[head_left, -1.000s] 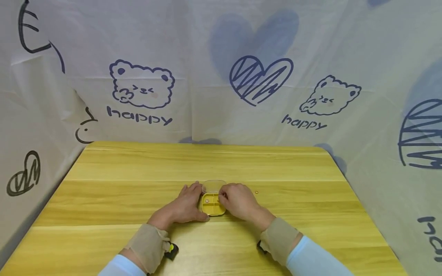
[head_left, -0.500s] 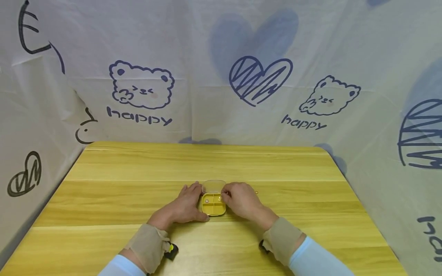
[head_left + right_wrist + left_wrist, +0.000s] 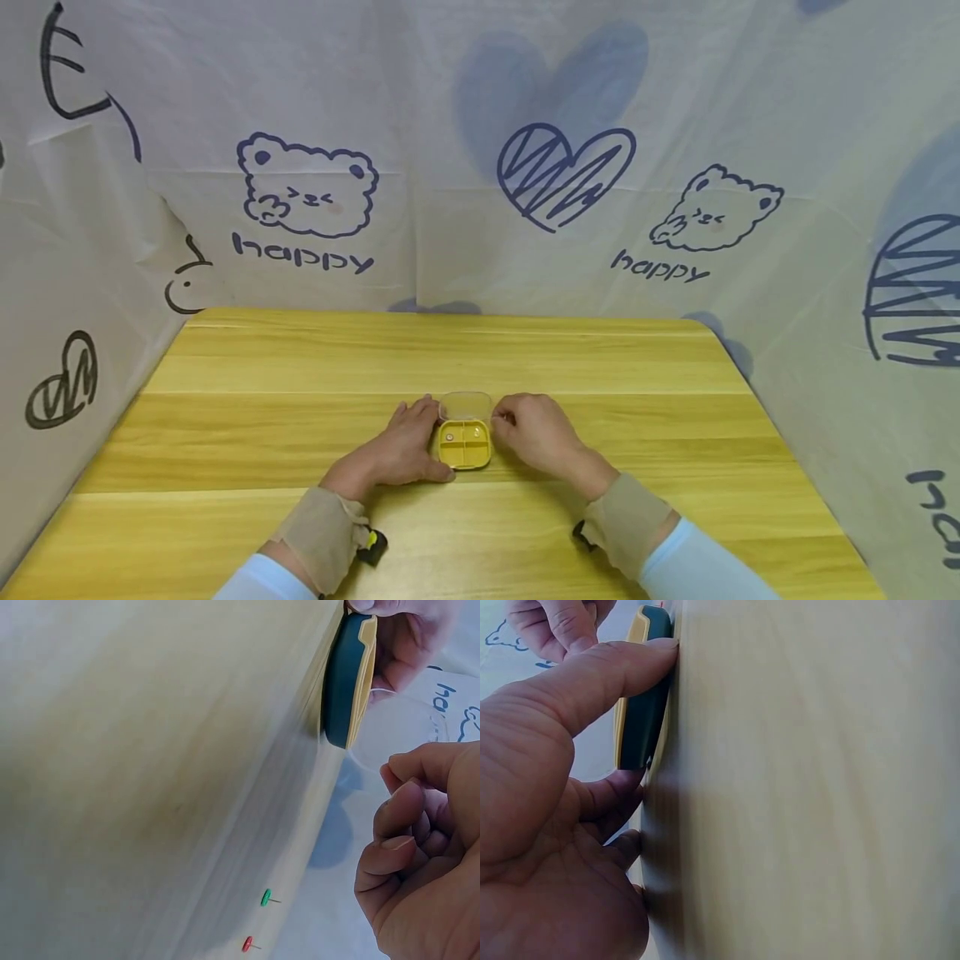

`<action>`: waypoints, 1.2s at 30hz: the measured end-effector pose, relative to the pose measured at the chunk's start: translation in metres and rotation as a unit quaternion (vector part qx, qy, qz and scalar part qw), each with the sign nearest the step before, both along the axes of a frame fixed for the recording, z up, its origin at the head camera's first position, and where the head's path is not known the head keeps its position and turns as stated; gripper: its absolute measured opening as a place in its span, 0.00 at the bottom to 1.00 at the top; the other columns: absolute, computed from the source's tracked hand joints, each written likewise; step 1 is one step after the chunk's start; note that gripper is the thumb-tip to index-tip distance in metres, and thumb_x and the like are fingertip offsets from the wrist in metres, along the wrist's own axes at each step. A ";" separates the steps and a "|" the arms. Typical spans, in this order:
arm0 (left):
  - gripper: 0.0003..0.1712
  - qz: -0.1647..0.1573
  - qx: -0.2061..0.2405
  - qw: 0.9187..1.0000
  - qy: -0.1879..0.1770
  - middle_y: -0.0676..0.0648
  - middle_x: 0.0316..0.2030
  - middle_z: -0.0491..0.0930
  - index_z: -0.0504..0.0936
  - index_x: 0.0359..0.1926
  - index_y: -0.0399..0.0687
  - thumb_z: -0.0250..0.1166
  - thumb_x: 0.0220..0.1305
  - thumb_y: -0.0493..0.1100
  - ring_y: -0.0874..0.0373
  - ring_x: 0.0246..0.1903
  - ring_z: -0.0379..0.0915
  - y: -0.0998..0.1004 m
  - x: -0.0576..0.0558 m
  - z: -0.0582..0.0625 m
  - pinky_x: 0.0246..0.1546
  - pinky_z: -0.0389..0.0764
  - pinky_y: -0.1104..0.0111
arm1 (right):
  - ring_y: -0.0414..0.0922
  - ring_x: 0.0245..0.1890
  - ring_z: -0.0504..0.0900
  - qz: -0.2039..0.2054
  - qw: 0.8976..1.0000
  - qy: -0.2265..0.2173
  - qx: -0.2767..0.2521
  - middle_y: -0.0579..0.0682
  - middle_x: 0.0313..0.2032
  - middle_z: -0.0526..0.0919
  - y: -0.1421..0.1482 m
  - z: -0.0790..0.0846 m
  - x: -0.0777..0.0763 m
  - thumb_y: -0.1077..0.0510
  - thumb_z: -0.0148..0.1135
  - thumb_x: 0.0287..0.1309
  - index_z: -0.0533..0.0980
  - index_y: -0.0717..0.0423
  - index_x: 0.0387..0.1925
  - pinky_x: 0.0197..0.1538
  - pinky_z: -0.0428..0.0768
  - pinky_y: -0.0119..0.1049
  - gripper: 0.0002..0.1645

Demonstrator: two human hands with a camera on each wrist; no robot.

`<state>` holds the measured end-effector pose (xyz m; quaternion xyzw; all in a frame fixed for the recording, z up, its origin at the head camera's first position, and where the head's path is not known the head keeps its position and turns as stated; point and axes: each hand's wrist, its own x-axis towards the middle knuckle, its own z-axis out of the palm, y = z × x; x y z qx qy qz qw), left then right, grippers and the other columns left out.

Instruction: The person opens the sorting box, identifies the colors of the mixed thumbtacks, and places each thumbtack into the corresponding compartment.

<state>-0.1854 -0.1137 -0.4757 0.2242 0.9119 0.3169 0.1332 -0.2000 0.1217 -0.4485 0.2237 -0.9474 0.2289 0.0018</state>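
A small pill box (image 3: 465,467) with yellow compartments and a dark green underside lies on the table, its clear lid (image 3: 465,406) raised at the back. My left hand (image 3: 401,446) holds it from the left, thumb along the front side and fingers near the back left corner. A tiny round piece (image 3: 449,437) sits in the back left compartment, and a small pale piece (image 3: 477,432) in the back right one. Just right of the box hovers my right hand (image 3: 536,433), its fingers loosely curled with nothing visible between them in the right wrist view.
In the right wrist view, a green push pin (image 3: 266,898) and a red push pin (image 3: 247,944) lie on the wooden table (image 3: 300,358), near the right hand. A printed white cloth (image 3: 435,250) hangs behind the table and on both sides.
My right hand has drawn back to the right, from over the back right compartment to beside the box. It now covers the small piece on the table. The left hand stays in place.
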 end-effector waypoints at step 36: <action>0.40 -0.002 0.000 1.000 -0.002 0.37 0.68 0.59 0.66 0.56 0.42 0.74 0.47 0.54 0.45 0.73 0.39 0.000 0.000 -0.002 0.73 0.33 0.46 | 0.41 0.28 0.77 -0.096 0.994 -0.010 0.042 0.46 0.30 0.81 0.066 -0.007 -0.011 0.56 0.60 0.62 0.82 0.50 0.32 0.34 0.80 0.40 0.07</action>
